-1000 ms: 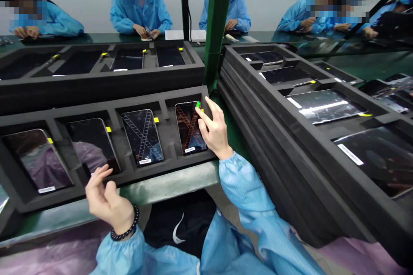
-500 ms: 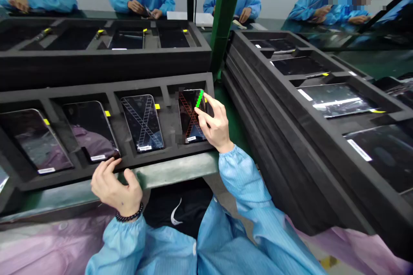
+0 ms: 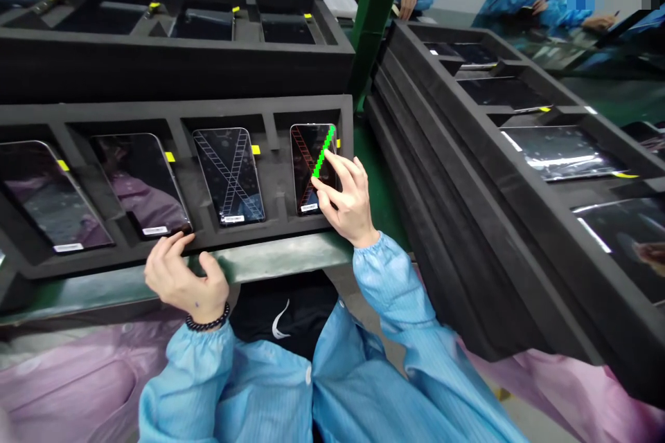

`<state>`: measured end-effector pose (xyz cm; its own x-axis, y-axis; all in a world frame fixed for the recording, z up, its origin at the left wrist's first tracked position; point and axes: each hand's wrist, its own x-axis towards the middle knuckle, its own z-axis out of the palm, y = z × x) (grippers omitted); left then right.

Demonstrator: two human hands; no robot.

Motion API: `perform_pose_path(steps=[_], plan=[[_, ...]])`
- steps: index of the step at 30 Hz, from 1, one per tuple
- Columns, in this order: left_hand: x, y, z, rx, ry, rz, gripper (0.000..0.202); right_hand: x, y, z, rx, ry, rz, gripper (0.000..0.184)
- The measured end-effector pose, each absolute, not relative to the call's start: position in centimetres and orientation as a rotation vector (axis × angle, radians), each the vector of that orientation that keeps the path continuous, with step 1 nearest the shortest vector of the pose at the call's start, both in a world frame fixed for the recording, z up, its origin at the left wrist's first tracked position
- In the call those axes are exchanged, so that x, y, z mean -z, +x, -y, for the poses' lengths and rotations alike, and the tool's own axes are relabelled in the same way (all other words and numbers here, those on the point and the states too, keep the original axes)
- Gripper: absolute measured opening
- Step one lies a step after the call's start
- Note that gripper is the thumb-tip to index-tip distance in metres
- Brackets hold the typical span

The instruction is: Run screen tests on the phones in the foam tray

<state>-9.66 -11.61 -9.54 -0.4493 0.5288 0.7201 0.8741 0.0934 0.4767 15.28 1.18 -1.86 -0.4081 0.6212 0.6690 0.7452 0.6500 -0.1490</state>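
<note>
A black foam tray [image 3: 176, 118] in front of me holds several phones, each in its own pocket. The rightmost phone [image 3: 306, 152] shows a red X grid with a green stripe running down from its top right corner. My right hand [image 3: 346, 197] rests over that phone's lower right, index finger stretched onto the screen at the stripe's lower end, other fingers loosely spread. The phone to its left [image 3: 228, 176] shows a pale X grid. My left hand [image 3: 184, 280] lies at the tray's front edge, fingers loosely curled and apart, holding nothing.
A second foam tray [image 3: 171, 62] with phones stands behind the first. A stack of foam trays [image 3: 467, 173] with phones runs along the right. A green post [image 3: 377, 14] rises between them. People in blue coats work at the far side of the table.
My right index finger has slid down and left across the rightmost phone's screen, and the green stripe has grown behind it. My left hand moved up to the tray's front edge.
</note>
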Motion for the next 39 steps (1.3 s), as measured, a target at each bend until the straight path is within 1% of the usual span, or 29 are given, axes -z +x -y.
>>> perform_pose_path(steps=[10,15,17,19,22,24,28,30,34,39], plan=[[9.4,-9.5,11.6,1.327,-1.375,2.024,0.035,2.2,15.1,1.1,0.292,-0.955,2.258,0.023],[9.3,-9.5,11.7,1.351,-1.390,2.020,0.035,2.7,14.8,2.2,0.258,-0.876,2.306,0.023],[9.2,-9.4,11.7,1.351,-1.394,2.018,0.035,2.8,14.8,2.3,0.208,-0.860,2.329,0.024],[9.2,-9.4,11.7,1.349,-1.392,2.019,0.035,2.6,14.8,2.2,0.091,-0.854,2.327,0.027],[9.1,-9.3,11.7,1.335,-1.383,2.023,0.036,1.8,14.8,1.3,-0.161,-0.837,2.256,0.040],[9.2,-9.3,11.7,1.322,-1.383,2.030,0.036,1.0,14.6,0.3,-0.205,-0.860,2.159,0.045],[9.3,-9.3,11.7,1.311,-1.374,2.062,0.037,-0.8,13.2,-2.1,0.087,-1.064,2.044,0.035],[9.3,-9.3,11.7,1.310,-1.359,2.086,0.037,-1.6,12.2,-3.3,0.202,-1.158,2.085,0.035],[9.2,-9.2,11.7,1.317,-1.350,2.082,0.037,-2.5,10.7,-4.5,0.253,-1.235,2.169,0.040],[9.4,-9.3,11.7,1.328,-1.348,2.103,0.037,-2.0,11.1,-3.5,0.253,-1.264,2.193,0.039]])
